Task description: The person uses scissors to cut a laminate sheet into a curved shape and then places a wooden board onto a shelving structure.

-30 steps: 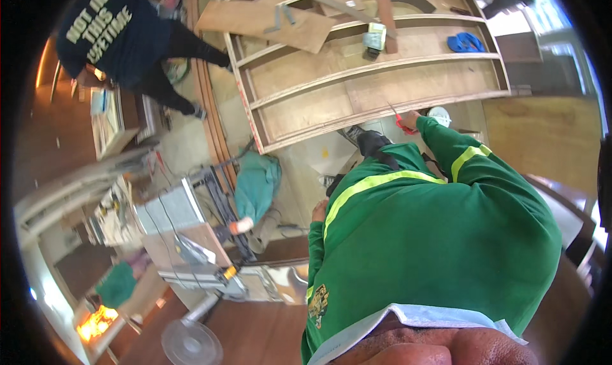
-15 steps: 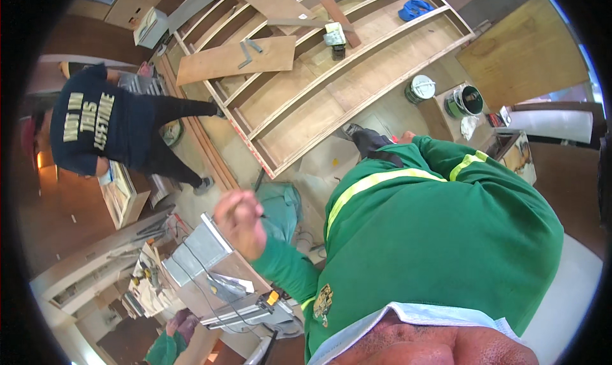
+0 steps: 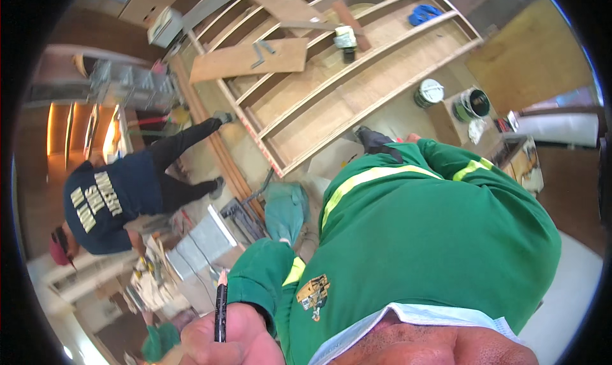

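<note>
Left hand (image 3: 233, 336) raised close below the face, fingers closed, green-sleeved forearm bent sharply; right hand out of sight.

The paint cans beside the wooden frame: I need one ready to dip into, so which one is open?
The green-rimmed can, farther from the wooden frame: its dark inside shows, while the other can has its pale lid on.

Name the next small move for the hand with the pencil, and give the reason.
Probably lower the left hand toward the wooden shelf frame on the floor: the pencil is raised near the head, tip up, far from any wood.
</note>
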The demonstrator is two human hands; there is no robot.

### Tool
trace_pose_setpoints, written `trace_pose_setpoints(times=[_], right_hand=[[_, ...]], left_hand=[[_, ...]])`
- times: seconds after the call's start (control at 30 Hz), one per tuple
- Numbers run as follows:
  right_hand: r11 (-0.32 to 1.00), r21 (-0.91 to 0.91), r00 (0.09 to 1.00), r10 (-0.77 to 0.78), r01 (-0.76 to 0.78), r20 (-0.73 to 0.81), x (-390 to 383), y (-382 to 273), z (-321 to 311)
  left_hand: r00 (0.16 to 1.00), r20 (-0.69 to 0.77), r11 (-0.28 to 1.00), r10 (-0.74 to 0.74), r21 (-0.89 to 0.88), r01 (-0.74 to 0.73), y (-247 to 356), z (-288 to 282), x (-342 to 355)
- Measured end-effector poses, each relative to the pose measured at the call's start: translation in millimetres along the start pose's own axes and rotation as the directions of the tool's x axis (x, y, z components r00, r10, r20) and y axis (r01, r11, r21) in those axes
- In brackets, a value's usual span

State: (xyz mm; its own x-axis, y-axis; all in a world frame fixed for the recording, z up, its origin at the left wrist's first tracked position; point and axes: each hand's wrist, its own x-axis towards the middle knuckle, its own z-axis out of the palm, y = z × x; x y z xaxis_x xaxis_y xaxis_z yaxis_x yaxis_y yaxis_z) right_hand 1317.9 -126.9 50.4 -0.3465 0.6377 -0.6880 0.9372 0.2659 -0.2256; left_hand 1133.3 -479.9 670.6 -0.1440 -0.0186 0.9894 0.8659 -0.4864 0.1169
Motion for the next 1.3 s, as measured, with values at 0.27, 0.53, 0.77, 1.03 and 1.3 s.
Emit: trace_pose_setpoints(times=[0.27,0.53,0.77,1.03,1.3], right_hand=[[0.996,-0.008,0.966,-0.088,0.093,0.244,2,-17,-54],[0.725,-0.291,0.781,-0.559,0.624,0.279,53,-1,-14],[0.916,-0.123,0.902,-0.34,0.381,0.265,71,-1,-4],[0.938,0.298,0.907,0.038,-0.177,0.42,35,-122,-39],[0.819,0.5,0.87,-0.003,-0.281,0.493,52,-213,31]], left_hand=[[0.981,0.098,0.618,0.165,0.765,-0.18,25,-23,10],[0.993,-0.114,0.998,0.021,0.063,-0.014,3,-37,33],[0.952,-0.21,0.751,-0.222,0.586,0.305,-63,-104,-22],[0.523,-0.253,0.114,-0.814,0.813,0.571,-202,-224,-93],[0.031,-0.244,-0.243,-0.969,0.969,0.048,-296,-461,-288]])
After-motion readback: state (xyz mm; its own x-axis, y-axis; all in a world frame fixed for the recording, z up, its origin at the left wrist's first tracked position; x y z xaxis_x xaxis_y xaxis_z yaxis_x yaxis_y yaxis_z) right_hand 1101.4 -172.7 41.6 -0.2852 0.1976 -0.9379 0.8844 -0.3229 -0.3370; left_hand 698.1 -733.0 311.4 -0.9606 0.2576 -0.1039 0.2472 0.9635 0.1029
